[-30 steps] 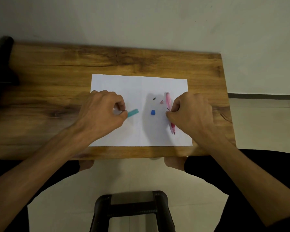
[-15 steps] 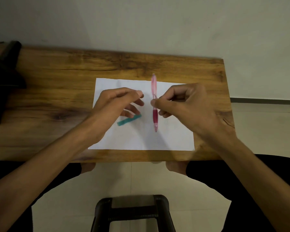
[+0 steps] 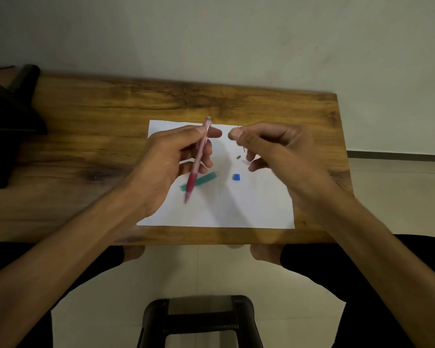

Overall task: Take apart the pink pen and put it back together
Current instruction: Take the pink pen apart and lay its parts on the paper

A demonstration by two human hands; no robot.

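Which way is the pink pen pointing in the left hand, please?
Tilted, tip down: the left hand grips the pink pen, its dark grip end lowest.

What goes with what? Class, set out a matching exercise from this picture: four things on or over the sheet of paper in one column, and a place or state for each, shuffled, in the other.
Things:
1. pink pen
2. teal strip
3. blue cube
4. small dark piece

Places or states:
A. lies alone on the white paper, below the right hand
B. held tilted in the fingers of the left hand
C. lies flat on the paper, partly behind the pen's red grip
D. lies on the paper under the right hand's fingers

Pairs: 1-B, 2-C, 3-A, 4-D
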